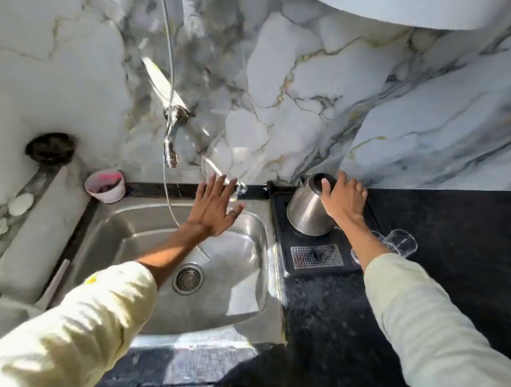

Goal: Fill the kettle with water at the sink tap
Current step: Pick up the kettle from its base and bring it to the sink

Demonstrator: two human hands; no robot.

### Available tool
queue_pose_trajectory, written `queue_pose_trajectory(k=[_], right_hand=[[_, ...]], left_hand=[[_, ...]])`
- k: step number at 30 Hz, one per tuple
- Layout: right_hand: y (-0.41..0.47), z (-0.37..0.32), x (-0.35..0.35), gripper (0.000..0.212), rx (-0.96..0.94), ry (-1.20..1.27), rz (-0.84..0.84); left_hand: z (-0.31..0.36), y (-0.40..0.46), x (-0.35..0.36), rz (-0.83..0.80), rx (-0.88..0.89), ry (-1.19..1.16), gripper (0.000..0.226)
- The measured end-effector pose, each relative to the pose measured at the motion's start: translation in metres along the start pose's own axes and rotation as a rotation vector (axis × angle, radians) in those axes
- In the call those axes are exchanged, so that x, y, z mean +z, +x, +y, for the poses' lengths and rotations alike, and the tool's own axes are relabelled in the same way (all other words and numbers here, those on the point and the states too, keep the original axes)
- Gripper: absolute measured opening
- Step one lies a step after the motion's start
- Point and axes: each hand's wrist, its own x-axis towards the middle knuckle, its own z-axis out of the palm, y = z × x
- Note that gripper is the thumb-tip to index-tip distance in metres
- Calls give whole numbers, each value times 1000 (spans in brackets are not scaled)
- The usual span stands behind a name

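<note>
I'm standing at the sink (242,305) beside the dark surface (453,233), steel kettle (305,209) sitting on its black tray (279,224), my right hand (344,198) wrapping its handle to lift, left hand (218,209) hovering spread-open, empty, ready for the tap (171,141).

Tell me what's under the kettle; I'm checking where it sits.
The kettle stands on a black tray with a metal grate. The right hand covers its handle side; its base contact is hidden.

Shiny steel kettle (305,209) and sink (245,281); glossy marble wall (313,78).
</note>
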Motion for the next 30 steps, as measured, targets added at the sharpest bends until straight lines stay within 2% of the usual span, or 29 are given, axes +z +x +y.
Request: queue_pose_trajectory(k=[4,6,10,13,15,19,22,23,26,30], right_hand=[[18,19,-6,85,79,87,-152],[22,23,-5,89,71,92,-161],[30,21,-1,90,81,201,-98],[30,9,0,87,19,206,-50],[27,-3,-3,85,-78,220,-26],[2,-45,-16,82,-243,339,4],[-26,-77,-21,76,-325,414,5],[-39,-91,-21,76,-363,430,7],[-72,-127,-20,74,-451,354,-54],[-87,-160,-22,94,-424,261,-440]], left_hand=[[9,-3,14,-54,34,-26,79],[11,-8,21,-73,39,-29,84],[3,-22,23,-104,33,-61,87],[-1,-32,23,-158,10,-192,93],[5,-39,23,-237,-36,-385,103],[9,-60,16,-320,-217,-942,135],[17,-68,16,-378,-290,-1353,136],[16,-72,14,-355,-305,-1443,134],[6,-84,18,-182,-346,-1489,123],[-22,-101,20,64,-308,-1487,118]])
